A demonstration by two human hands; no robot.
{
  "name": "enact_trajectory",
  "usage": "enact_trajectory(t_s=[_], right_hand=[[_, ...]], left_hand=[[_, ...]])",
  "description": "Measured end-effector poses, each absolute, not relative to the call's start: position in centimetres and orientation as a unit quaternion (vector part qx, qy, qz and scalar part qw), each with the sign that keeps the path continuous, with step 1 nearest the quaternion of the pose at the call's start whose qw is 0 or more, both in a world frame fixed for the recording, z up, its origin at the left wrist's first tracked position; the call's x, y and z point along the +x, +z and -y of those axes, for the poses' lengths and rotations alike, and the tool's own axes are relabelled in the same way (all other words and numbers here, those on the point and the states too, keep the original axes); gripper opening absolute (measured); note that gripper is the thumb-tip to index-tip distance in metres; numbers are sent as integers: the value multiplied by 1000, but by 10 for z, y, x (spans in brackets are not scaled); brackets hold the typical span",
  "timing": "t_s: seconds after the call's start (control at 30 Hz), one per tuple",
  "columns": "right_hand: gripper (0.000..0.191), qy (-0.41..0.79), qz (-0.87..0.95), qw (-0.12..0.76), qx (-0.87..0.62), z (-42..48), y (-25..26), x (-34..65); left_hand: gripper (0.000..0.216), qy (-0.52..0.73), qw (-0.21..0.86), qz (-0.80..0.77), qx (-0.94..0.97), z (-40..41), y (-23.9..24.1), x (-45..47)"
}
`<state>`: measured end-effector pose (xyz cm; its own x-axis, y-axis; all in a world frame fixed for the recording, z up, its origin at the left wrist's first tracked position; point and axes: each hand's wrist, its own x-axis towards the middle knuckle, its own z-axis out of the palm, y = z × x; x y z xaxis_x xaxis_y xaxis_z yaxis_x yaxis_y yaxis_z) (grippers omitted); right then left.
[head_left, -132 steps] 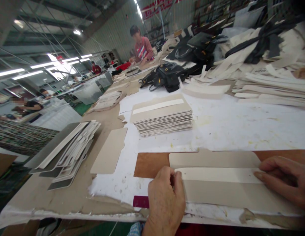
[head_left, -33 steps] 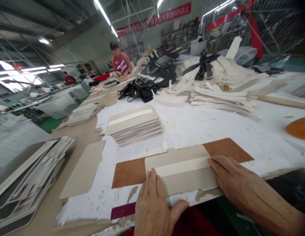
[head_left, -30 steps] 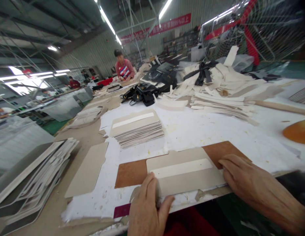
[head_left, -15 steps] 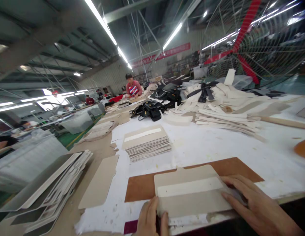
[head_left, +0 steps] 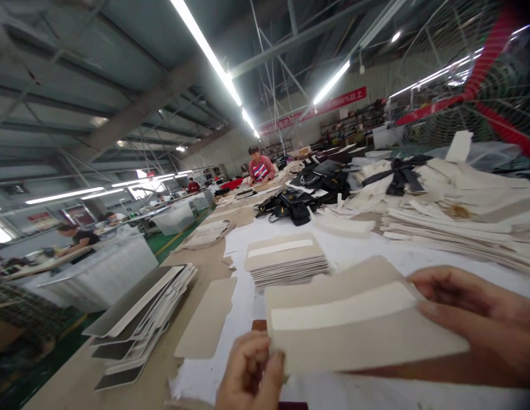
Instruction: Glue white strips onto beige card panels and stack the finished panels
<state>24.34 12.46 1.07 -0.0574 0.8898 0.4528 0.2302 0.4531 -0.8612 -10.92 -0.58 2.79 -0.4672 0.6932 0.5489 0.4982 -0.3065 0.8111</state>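
Observation:
I hold a beige card panel [head_left: 358, 324] with a white strip across it, lifted off the table in front of me. My left hand [head_left: 250, 373] pinches its lower left corner. My right hand [head_left: 469, 319] grips its right end, thumb on top. The brown board beneath shows only as a sliver by my left hand. Farther back on the white table cover lies a stack of like panels [head_left: 286, 261], its top one also bearing a white strip.
A single beige panel [head_left: 207, 319] lies to the left, beside fanned grey and white boards [head_left: 136, 313]. Heaps of white strips [head_left: 452, 210] and black bags [head_left: 294, 205] fill the back right. A person in red [head_left: 259, 168] works at the far end of the table.
Both hands pressed the panel flat on the brown board, then slid to its ends and lifted it up off the table. The view has tilted upward.

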Motion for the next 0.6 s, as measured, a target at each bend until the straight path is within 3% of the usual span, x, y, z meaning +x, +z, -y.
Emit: enact_trajectory(t_s=[0.1, 0.2, 0.37, 0.5, 0.6], right_hand=[[34, 365, 624, 545, -425, -182, 70, 212], [36, 372, 621, 549, -418, -235, 90, 162], [21, 328, 633, 526, -463, -290, 80, 106], [15, 268, 678, 482, -486, -275, 73, 119], [25, 222, 716, 479, -457, -236, 57, 152]], left_hand=[[38, 559, 116, -659, 490, -44, 70, -131], [29, 536, 91, -676, 498, -104, 98, -156], [24, 467, 25, -713, 522, -172, 106, -181], [24, 396, -16, -737, 548, -170, 107, -201], [27, 331, -41, -767, 548, -139, 112, -240]])
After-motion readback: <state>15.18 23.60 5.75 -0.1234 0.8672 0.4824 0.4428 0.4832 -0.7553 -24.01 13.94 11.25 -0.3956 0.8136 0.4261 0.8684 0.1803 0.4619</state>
